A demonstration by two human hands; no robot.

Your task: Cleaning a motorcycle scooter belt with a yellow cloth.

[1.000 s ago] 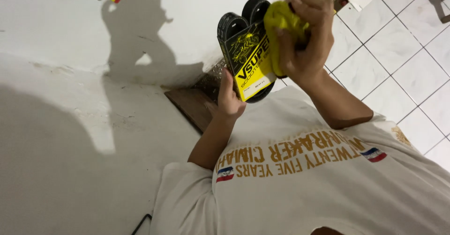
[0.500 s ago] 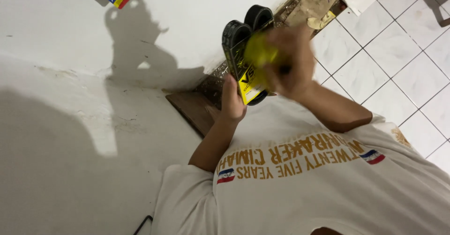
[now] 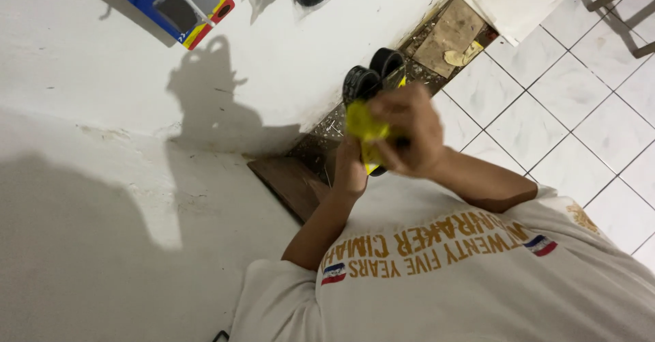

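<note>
Both hands raised: left hand (image 3: 350, 171) grips grip pack (image 3: 372, 82), right hand (image 3: 408, 132) presses yellow cloth (image 3: 361, 125).

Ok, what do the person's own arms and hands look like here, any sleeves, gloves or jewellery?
Both hands are bare: no gloves on the left hand or the right hand, and no rings or watch that I can make out, though the right hand is blurred. The forearms are uncovered. Short sleeves of a white T-shirt end near the elbows; it carries gold lettering and small flag patches.
</note>
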